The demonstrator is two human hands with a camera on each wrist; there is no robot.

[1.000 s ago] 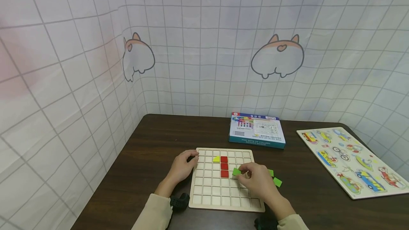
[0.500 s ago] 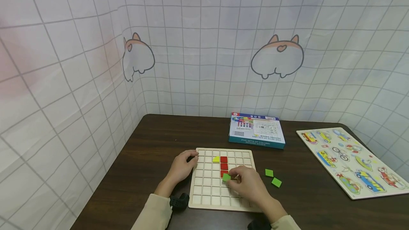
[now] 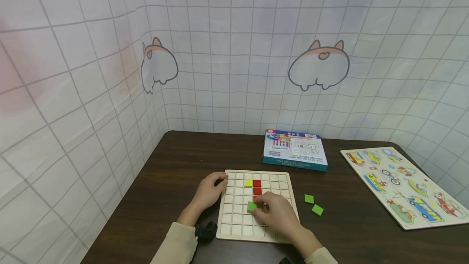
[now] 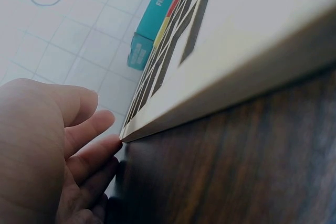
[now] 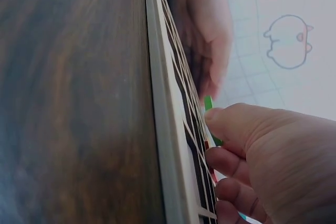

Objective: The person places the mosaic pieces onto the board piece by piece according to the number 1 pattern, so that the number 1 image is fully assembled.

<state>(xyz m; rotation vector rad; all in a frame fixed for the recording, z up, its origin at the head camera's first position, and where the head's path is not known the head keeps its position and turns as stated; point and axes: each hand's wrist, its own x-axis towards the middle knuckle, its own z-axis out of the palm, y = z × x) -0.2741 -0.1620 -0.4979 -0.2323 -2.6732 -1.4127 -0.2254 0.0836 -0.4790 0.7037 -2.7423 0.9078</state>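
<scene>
A pale wooden grid board lies on the dark table. My right hand pinches a green square tile over the board, just below and left of the red column. In the right wrist view the green tile is seen edge-on, tilted, between thumb and fingers. Red square tiles sit in a column of cells; the lowest is partly hidden behind my right fingers. Beside the top one is a yellow tile with a cut corner. My left hand touches the board's upper left edge, fingers loosely bent.
Two loose green tiles lie on the table right of the board. A blue and white box lies behind it. At the far right is a picture puzzle board with vehicles. A white gridded cloth hangs behind the table.
My right hand has moved left across the board with the green tile, from right of the red column to its lower left. The left hand has stayed at the board's edge.
</scene>
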